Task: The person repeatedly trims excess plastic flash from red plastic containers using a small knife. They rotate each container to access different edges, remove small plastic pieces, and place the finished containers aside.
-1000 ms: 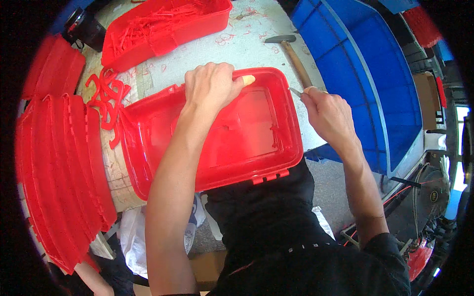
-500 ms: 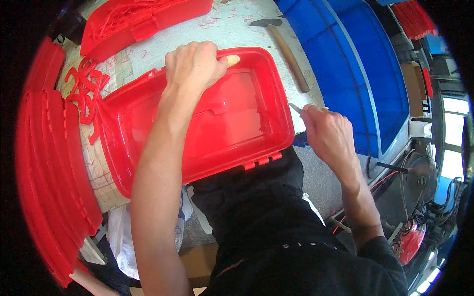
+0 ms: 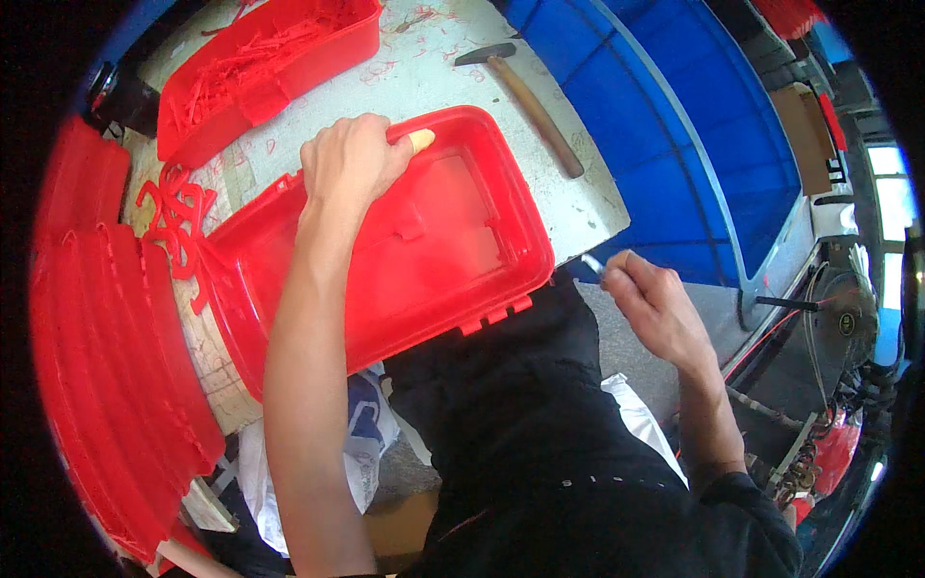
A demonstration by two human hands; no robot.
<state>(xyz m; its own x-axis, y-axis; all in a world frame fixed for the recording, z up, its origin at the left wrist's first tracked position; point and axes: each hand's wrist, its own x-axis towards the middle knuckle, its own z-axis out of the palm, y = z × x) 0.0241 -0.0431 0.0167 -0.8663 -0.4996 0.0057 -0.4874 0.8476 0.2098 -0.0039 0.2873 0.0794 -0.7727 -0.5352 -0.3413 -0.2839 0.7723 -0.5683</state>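
A shallow red plastic box [image 3: 434, 323], perhaps a tool case half, lies tilted on the worktop in front of me with its hollow side up. My left hand [image 3: 349, 159] is closed over its far rim, and a yellow cover wraps the thumb, which presses inside the wall. Off the box's near right corner, my right hand [image 3: 663, 308] is closed around a small knife. Its short pale blade [image 3: 592, 264] points toward that corner without touching it; the handle is mostly hidden in my fingers.
A hammer [image 3: 540, 116] lies beyond the box. At the far left stands a red bin [image 3: 328, 65] of red plastic trimmings. Red hook-shaped pieces [image 3: 178, 222] lie left of the box, by stacked red parts [image 3: 116, 366]. Blue crates [image 3: 665, 144] stand at the right.
My right hand and the knife have come nearer to me, away from the box's right edge. My left hand still grips the far rim. The whole view has shifted slightly.
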